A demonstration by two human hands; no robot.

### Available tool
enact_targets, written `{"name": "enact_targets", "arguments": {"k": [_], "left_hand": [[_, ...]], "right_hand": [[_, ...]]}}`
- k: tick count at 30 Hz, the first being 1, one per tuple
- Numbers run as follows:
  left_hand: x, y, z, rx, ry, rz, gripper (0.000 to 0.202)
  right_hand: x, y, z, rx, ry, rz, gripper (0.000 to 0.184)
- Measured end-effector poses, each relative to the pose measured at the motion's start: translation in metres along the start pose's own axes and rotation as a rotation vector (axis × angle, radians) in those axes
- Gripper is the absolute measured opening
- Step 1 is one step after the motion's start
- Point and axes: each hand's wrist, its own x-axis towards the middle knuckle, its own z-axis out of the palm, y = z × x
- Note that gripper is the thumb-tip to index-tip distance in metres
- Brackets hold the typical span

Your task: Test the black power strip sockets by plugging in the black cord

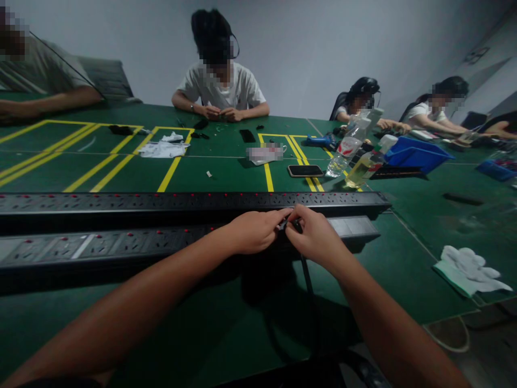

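Two long black power strips lie side by side across the green table. My hands meet over the near power strip, towards its right end. My left hand rests on that strip, its fingers closed at a small dark piece that I cannot make out. Close against it, my right hand is pinched, thumb to fingers, on the same spot. A black cord hangs below my right hand; its upper end is hidden. Just beyond my fingertips runs the far power strip, with red switches along its sockets.
Beyond the strips lie a phone, white papers and a blue tool. Two bottles stand near a blue bin. White gloves lie at the right edge. Several people sit around the table.
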Motion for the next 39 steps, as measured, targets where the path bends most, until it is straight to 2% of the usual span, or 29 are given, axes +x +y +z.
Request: {"name": "enact_targets", "arguments": {"k": [11,16,27,39], "left_hand": [[0.0013,-0.0020,0.0023,0.038,-0.035,-0.025,0.029],[0.0021,-0.0008,0.0018,0.047,-0.051,-0.038,0.029],[0.0017,0.0017,0.0009,0.080,-0.075,-0.077,0.027],[0.0012,0.0019,0.0013,0.068,-0.034,-0.048,0.028]], "right_hand": [[0.0026,-0.0081,-0.0022,-0.144,-0.036,0.029,0.006],[-0.0003,-0.0105,0.0023,-0.216,-0.047,0.043,0.007],[0.0034,-0.0022,0.0052,-0.140,-0.060,0.026,0.006],[-0.0002,-0.0032,0.0053,-0.123,-0.060,0.038,0.008]]}}
